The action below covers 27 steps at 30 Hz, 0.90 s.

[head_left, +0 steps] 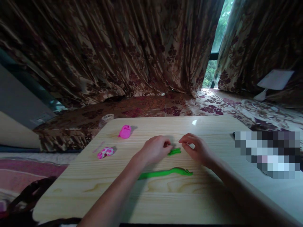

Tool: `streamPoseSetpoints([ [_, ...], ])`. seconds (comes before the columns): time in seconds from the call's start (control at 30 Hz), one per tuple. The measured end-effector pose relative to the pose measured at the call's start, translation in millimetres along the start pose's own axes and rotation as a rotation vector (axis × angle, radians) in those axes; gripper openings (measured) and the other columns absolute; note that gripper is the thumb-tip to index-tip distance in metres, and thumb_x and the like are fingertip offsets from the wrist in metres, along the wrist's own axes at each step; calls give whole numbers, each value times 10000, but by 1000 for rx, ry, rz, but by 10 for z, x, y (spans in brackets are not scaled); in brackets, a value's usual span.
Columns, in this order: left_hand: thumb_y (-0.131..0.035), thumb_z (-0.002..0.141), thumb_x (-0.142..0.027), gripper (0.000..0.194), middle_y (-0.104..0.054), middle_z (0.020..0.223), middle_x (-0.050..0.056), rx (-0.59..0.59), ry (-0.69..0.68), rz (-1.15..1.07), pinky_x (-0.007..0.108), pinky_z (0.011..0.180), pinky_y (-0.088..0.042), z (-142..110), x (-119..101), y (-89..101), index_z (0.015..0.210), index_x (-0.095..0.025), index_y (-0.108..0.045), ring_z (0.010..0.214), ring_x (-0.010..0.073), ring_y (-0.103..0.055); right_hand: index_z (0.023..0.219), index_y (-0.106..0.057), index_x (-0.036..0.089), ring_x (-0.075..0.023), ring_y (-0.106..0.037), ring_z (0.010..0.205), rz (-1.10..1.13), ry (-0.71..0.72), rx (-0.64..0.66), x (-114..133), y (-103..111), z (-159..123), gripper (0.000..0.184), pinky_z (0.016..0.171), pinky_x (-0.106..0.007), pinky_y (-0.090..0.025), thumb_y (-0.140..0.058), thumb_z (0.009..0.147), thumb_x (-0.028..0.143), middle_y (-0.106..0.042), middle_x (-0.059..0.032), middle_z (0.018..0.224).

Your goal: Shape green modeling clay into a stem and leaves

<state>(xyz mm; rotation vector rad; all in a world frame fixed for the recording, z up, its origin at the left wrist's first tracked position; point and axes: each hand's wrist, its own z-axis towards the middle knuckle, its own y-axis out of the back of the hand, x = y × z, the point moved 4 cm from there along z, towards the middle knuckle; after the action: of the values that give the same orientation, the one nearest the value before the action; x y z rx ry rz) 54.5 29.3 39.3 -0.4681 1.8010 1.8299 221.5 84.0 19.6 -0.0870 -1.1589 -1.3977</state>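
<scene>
My left hand [157, 148] is over the middle of the table with its fingers curled inward. A short, soft-looking green strip [174, 152] lies beside its fingertips, one end reaching under them; whether they grip it is hard to make out. To the right of that strip, my right hand [195, 148] hovers with thumb and forefinger a little apart and nothing visible between them. Nearer to me a longer green strip [165, 172] lies flat, its right end crinkled and its left end hidden behind my left forearm.
A bright pink rounded object [125, 131] and a pink-and-white spotted piece [105, 152] lie on the left of the wooden table [165, 197]. A pixelated area covers something at the right edge. A white lamp [274, 80] stands beyond, near patterned curtains [142, 47].
</scene>
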Motion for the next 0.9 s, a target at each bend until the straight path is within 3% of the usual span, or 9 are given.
streamPoseSetpoints([
  [0.13,-604,644,-342,196,-642,584,10,197,57,0,253,510,-351,310,-56,-29,686,-191,-723,552,169,-548,841,-693,172,-156,-612,708,101,-158,39,-119,24,292,173,653,-281,-480,-536,770,188,-682,-47,796],
  [0.27,-638,569,-274,122,-606,494,-14,240,33,33,239,468,-342,402,-93,-94,620,-197,-717,464,147,-522,782,-701,152,-126,-587,575,125,-188,18,-201,85,535,160,548,-233,-457,-550,746,189,-656,-13,616],
  [0.4,-585,608,-200,101,-621,530,3,73,7,53,243,513,-358,312,-84,-76,575,-197,-680,527,158,-552,823,-677,138,-123,-599,573,158,-230,-65,-221,41,500,207,514,-220,-457,-489,794,219,-660,-23,653],
  [0.5,-507,716,-214,165,-665,703,36,-104,-4,46,265,618,-391,189,-56,-37,713,-188,-671,679,178,-585,858,-646,145,-138,-619,627,192,-255,-115,-131,-47,355,277,521,-231,-469,-426,859,313,-663,-36,724],
  [0.67,-478,798,-266,176,-638,713,29,-344,7,-251,250,609,-416,0,-1,-4,797,-164,-622,654,157,-572,925,-626,155,-144,-613,657,293,-285,-72,93,-191,236,250,576,-248,-483,-544,810,361,-659,-18,715],
  [0.8,-553,760,-262,124,-632,687,13,-399,45,-466,243,602,-433,-58,-7,-9,773,-160,-622,644,149,-575,896,-641,161,-151,-628,710,304,-241,-89,181,-222,246,161,628,-258,-499,-564,795,261,-676,-32,778],
  [0.9,-576,751,-263,141,-649,733,20,-375,66,-553,244,623,-439,-76,-29,-4,815,-153,-638,670,148,-581,899,-646,175,-143,-628,705,271,-147,-121,232,-201,235,138,622,-248,-503,-559,794,195,-662,-28,796],
])
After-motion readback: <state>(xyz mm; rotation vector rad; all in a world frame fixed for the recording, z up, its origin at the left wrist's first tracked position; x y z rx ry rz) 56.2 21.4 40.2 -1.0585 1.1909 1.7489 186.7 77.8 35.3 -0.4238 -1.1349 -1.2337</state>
